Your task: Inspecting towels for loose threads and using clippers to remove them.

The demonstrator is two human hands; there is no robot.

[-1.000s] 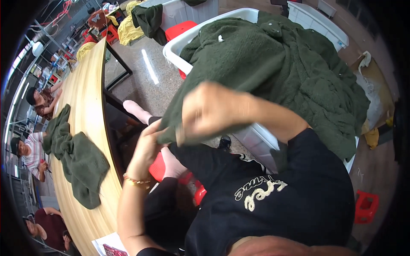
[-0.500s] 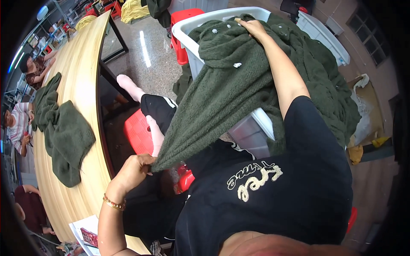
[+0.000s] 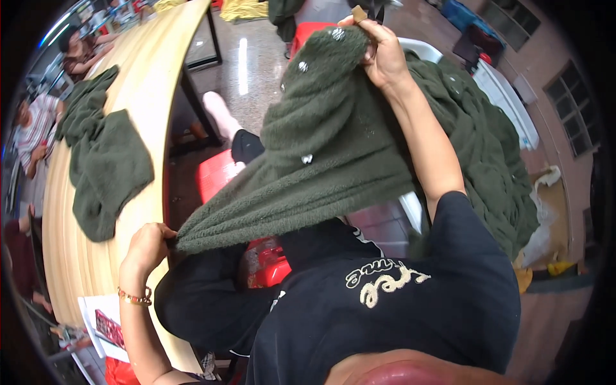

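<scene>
Green fleece cloth: the green fleece cloth (image 3: 327, 138) is drawn out between the two hands, from the upper middle of the frame down to the left of centre, above the person's lap; white spots (image 3: 307, 158) dot its face.
Left hand: the left hand (image 3: 149, 247), at lower left, pinches the gathered corner between thumb and fingers.
Right hand: the right hand (image 3: 387, 59), at upper middle, is closed on the top edge; a small tan tab (image 3: 359, 13) shows beside its fingers, whether gripped or sewn on I cannot tell.
Green pile: the green pile (image 3: 491, 160) heaps over a white bin (image 3: 420, 48) at upper right; whether the held cloth joins it is hidden.
Tabletop: another green piece (image 3: 112, 173) lies on the wooden tabletop (image 3: 151, 77) at left.
Step in hand: apparently spreading and straightening the cloth.
Next move: probably calls for both grips firm and the folds evened out.
</scene>
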